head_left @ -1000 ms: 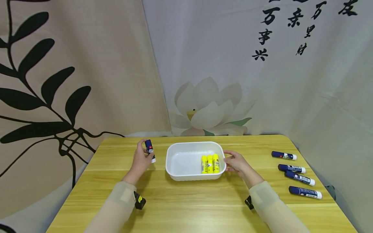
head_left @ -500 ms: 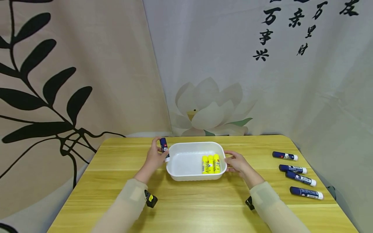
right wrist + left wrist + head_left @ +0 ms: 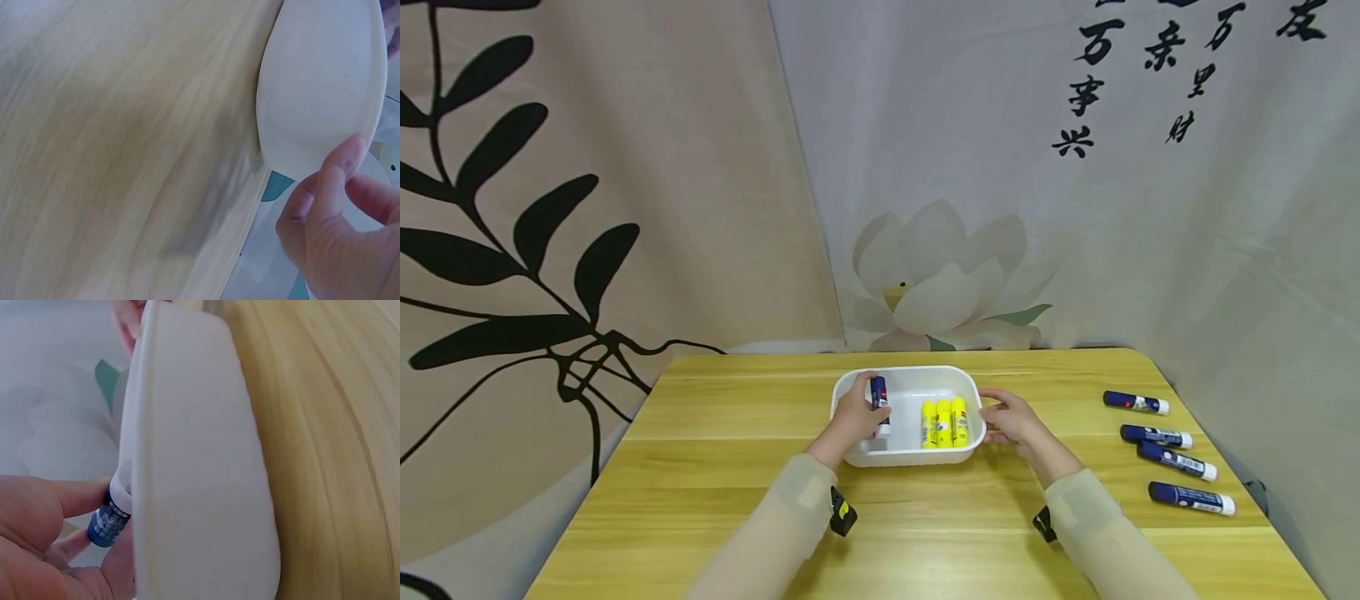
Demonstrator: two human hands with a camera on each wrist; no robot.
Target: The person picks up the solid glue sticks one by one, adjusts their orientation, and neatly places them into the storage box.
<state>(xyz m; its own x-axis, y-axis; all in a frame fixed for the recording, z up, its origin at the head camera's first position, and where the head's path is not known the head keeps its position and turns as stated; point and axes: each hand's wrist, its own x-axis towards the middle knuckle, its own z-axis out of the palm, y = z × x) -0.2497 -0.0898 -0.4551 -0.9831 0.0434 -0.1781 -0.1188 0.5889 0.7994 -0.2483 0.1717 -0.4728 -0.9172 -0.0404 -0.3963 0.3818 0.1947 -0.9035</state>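
Observation:
My left hand pinches a navy glue stick with a white cap, over the left part of a white plastic tray. In the left wrist view that glue stick is tilted behind the tray's rim, between thumb and fingers. Whether it touches the tray floor cannot be seen. Three yellow glue sticks lie side by side in the tray's right part. My right hand holds the tray's right end by its rim; in the right wrist view, a fingertip presses the outer wall.
Several more navy glue sticks with white caps lie at the right side of the wooden table. Two of them touch. A printed cloth hangs behind the table's back edge.
My left hand has carried the navy glue stick rightward, from beside the tray to over its left part. The right hand stays at the tray's right end.

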